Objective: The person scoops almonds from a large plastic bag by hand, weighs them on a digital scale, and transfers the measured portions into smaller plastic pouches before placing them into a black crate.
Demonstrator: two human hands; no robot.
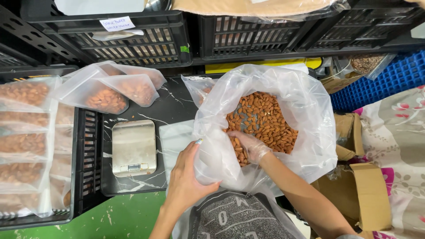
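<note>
A large clear plastic bag [305, 110] stands open in the middle, full of brown almonds [263, 117]. My right hand [248, 146], in a thin clear glove, reaches down inside the bag and is cupped in the almonds. My left hand [186, 177] is bare and grips the bag's near left edge from outside. Whether the right hand is closed around almonds is not clear.
A small steel kitchen scale [133, 148] sits on a dark marbled tray [168, 106] left of the bag. Filled almond pouches [106, 93] lie behind it, and several more fill a black crate [26, 132] at far left. Black crates [133, 40] line the back; cardboard boxes [367, 194] sit right.
</note>
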